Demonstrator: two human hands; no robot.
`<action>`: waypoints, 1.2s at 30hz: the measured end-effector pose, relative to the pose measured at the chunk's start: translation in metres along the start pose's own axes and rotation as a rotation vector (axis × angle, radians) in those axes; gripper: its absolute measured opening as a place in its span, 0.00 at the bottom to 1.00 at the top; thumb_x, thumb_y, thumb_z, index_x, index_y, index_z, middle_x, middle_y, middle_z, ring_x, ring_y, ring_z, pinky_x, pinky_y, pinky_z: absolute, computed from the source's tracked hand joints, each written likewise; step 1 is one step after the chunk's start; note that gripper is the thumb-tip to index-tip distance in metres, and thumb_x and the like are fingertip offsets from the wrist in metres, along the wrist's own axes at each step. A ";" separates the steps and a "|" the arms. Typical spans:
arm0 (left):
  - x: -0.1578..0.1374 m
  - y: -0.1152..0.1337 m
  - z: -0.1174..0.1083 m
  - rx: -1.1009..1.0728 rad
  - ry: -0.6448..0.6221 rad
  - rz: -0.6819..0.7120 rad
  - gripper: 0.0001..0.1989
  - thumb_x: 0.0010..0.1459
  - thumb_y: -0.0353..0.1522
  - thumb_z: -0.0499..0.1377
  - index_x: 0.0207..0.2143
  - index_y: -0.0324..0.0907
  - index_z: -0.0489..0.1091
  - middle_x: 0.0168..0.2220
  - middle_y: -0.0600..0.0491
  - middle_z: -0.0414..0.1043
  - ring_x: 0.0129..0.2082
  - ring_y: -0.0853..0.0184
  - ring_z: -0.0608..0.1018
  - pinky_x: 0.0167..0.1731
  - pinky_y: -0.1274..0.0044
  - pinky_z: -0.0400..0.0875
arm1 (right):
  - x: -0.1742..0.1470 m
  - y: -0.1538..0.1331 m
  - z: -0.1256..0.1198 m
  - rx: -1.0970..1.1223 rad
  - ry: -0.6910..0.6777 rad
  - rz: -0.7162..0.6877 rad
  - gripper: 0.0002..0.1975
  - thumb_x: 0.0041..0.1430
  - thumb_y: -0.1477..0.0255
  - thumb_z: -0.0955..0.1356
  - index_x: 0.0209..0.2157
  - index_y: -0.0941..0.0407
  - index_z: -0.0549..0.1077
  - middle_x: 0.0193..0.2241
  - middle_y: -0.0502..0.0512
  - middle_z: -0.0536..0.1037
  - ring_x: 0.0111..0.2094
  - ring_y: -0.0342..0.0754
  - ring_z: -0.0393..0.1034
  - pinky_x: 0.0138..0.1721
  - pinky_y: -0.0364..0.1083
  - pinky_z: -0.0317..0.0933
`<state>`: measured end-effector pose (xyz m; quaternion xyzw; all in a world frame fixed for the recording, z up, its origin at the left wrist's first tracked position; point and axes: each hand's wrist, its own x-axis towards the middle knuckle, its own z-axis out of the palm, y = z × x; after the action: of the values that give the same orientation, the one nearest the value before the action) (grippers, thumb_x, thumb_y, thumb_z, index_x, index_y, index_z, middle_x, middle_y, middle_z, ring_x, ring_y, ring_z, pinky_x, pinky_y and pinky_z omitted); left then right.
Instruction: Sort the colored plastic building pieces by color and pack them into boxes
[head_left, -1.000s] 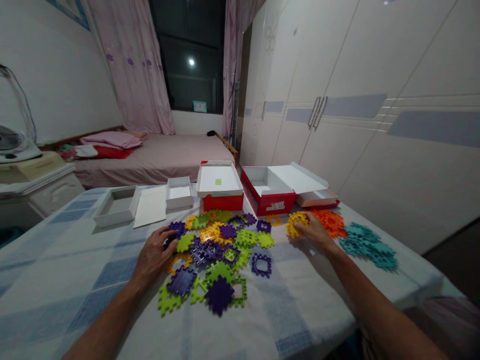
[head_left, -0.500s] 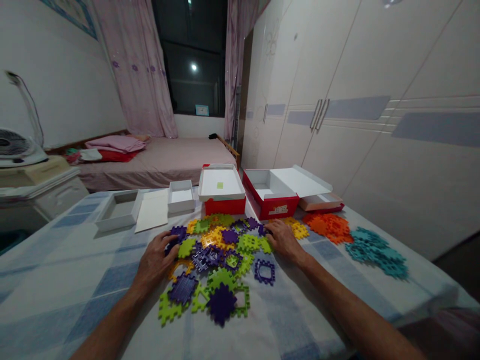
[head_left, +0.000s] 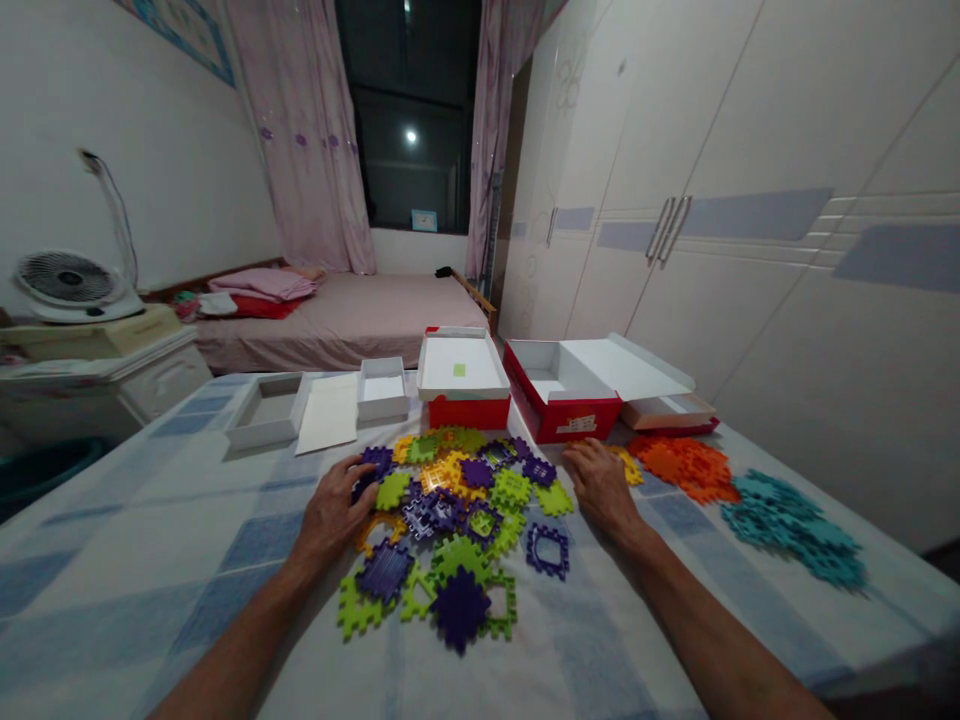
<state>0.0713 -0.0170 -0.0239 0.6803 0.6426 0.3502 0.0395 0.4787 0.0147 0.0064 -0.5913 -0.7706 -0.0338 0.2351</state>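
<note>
Purple, lime-green and yellow toothed plastic tiles lie in a loose heap on the cloth. At the heap's left edge, my left hand (head_left: pixel 335 512) rests with bent, parted fingers against a purple tile (head_left: pixel 378 460). My right hand (head_left: pixel 604 484) lies palm down to the right of the heap, fingers slightly curved and apart. It covers most of a small group of yellow tiles (head_left: pixel 628 465). Between the hands are a lime-green tile (head_left: pixel 553 498) and a purple square frame tile (head_left: pixel 547 551). A dark purple tile (head_left: pixel 460 608) is nearest to me.
Orange tiles (head_left: pixel 686 468) and teal tiles (head_left: pixel 795 528) form separate piles on the right. Behind the heap stand a red box with a white tray (head_left: pixel 463 368) and an open red box (head_left: pixel 576 418). Shallow white boxes (head_left: pixel 262 432) and a white board (head_left: pixel 328 412) are at back left.
My right hand has moved right, off the purple and lime-green tiles at the heap's edge and over the yellow ones. My left hand stays at the purple tile. The camera has turned slightly left.
</note>
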 end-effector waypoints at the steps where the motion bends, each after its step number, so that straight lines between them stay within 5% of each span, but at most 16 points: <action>1: 0.000 0.000 0.000 0.002 0.007 -0.001 0.23 0.55 0.43 0.49 0.43 0.38 0.73 0.51 0.42 0.68 0.52 0.54 0.71 0.55 0.62 0.64 | 0.000 -0.002 0.000 0.052 0.012 -0.009 0.14 0.59 0.75 0.61 0.42 0.57 0.76 0.45 0.61 0.75 0.52 0.57 0.62 0.53 0.57 0.54; 6: -0.001 0.001 0.003 -0.009 0.030 0.006 0.20 0.55 0.41 0.50 0.43 0.40 0.73 0.51 0.45 0.68 0.52 0.56 0.71 0.55 0.63 0.64 | 0.014 -0.032 0.000 0.313 -0.082 -0.106 0.16 0.60 0.69 0.61 0.47 0.56 0.74 0.46 0.59 0.75 0.49 0.53 0.67 0.53 0.53 0.59; 11: -0.002 0.000 0.003 -0.015 0.026 0.010 0.20 0.56 0.40 0.51 0.43 0.39 0.73 0.52 0.44 0.68 0.53 0.56 0.70 0.55 0.63 0.64 | 0.038 -0.075 0.005 0.240 -0.227 -0.230 0.22 0.59 0.72 0.63 0.56 0.55 0.66 0.54 0.60 0.70 0.56 0.54 0.61 0.54 0.55 0.56; 15: -0.001 0.001 0.004 -0.027 0.042 0.018 0.18 0.56 0.39 0.51 0.42 0.41 0.73 0.51 0.45 0.68 0.52 0.56 0.71 0.55 0.62 0.64 | 0.048 -0.087 0.015 0.119 -0.300 -0.186 0.23 0.58 0.73 0.64 0.56 0.56 0.66 0.52 0.62 0.70 0.55 0.55 0.61 0.51 0.53 0.58; 19: -0.001 0.003 0.004 -0.045 0.048 0.002 0.17 0.54 0.38 0.52 0.41 0.41 0.73 0.51 0.46 0.69 0.52 0.56 0.71 0.55 0.61 0.64 | 0.047 -0.080 0.020 0.088 -0.227 -0.140 0.18 0.57 0.72 0.65 0.50 0.57 0.71 0.45 0.62 0.73 0.49 0.53 0.65 0.48 0.50 0.59; 28: -0.001 0.007 0.001 -0.029 0.020 -0.010 0.19 0.55 0.39 0.50 0.43 0.40 0.73 0.52 0.45 0.67 0.53 0.57 0.70 0.56 0.63 0.64 | 0.044 -0.061 -0.001 0.511 -0.095 0.147 0.14 0.56 0.65 0.64 0.38 0.58 0.75 0.35 0.57 0.77 0.37 0.49 0.71 0.40 0.48 0.62; 34: 0.000 0.008 0.000 -0.026 -0.001 -0.004 0.21 0.55 0.40 0.50 0.44 0.37 0.73 0.52 0.42 0.67 0.54 0.55 0.70 0.56 0.63 0.63 | 0.030 -0.088 -0.021 0.727 -0.523 -0.101 0.11 0.55 0.65 0.65 0.33 0.57 0.75 0.28 0.51 0.76 0.30 0.45 0.68 0.32 0.43 0.60; 36: 0.000 0.006 0.000 -0.025 0.005 0.002 0.21 0.55 0.40 0.50 0.43 0.37 0.73 0.52 0.42 0.67 0.53 0.55 0.70 0.56 0.63 0.63 | 0.025 -0.101 -0.024 0.697 -0.564 -0.171 0.10 0.56 0.66 0.65 0.34 0.57 0.75 0.31 0.51 0.77 0.33 0.45 0.69 0.35 0.43 0.61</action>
<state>0.0767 -0.0179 -0.0212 0.6795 0.6375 0.3601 0.0459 0.3880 -0.0003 0.0603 -0.3973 -0.8160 0.3707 0.1974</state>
